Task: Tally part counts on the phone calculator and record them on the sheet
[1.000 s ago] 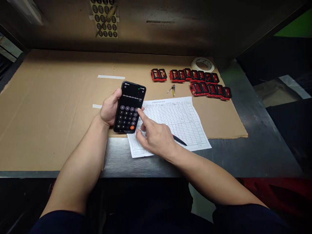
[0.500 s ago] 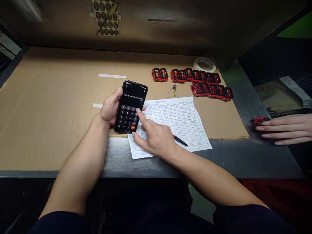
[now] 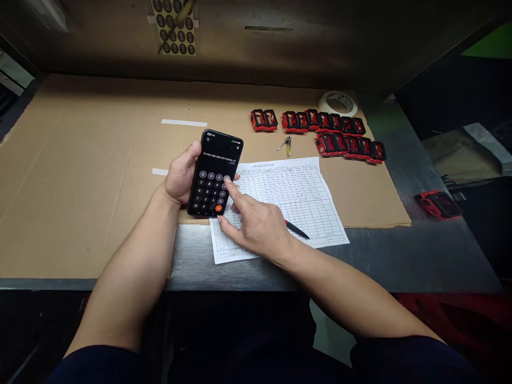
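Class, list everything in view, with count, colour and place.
smartphone: one, black, left hand
grid form: one, white, front of the cardboard
pen: one, black and red, on form
red-and-black parts: many, rows at far right
loose part: one, red and black, bench right
tape roll: one, white, behind rows
metal item: one, silver and yellow, above form
label sheet: one, black dots, back wall
cardboard sheet: one, brown, on bench
steel bench: one, grey, underneath
left hand: holds smartphone
right hand: forefinger on phone key

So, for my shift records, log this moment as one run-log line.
left hand: holds phone | right hand: over paper form, finger on key
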Motion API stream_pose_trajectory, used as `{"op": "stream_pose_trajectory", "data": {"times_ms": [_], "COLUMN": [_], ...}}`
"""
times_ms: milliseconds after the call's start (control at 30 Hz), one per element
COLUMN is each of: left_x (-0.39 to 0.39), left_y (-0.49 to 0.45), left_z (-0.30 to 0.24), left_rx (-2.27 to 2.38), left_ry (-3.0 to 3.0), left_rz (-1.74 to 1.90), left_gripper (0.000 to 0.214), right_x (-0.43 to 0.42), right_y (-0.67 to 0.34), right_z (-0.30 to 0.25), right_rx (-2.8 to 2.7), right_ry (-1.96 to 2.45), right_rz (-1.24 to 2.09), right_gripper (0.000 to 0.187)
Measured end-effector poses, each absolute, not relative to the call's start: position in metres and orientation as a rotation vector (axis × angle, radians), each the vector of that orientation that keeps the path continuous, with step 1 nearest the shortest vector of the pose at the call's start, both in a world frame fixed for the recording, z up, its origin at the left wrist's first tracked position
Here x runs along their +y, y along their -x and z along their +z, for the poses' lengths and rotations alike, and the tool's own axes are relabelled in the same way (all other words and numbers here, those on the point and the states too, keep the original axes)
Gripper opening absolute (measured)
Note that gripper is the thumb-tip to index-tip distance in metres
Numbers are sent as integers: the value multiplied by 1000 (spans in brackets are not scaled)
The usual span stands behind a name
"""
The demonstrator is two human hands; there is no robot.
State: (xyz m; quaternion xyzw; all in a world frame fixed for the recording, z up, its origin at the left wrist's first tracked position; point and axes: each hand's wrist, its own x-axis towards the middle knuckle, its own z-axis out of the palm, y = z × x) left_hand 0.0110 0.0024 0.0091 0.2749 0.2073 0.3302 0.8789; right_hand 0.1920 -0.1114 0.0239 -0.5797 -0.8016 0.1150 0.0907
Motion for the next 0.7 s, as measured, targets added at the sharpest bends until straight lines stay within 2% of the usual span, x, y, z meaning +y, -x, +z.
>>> {"op": "stream_pose_trajectory", "data": {"times_ms": [700], "left_x": [1], "left_y": [-12], "left_z": [13], "left_rx": [401], "left_ry": [-632], "left_rz": [691], "left_gripper": [82], "right_x": [-110], "right_y": [-192], "right_z": [22], "right_rx": [-2372], "right_ry": [1725], "right_rz": [343], "right_gripper": [76]}}
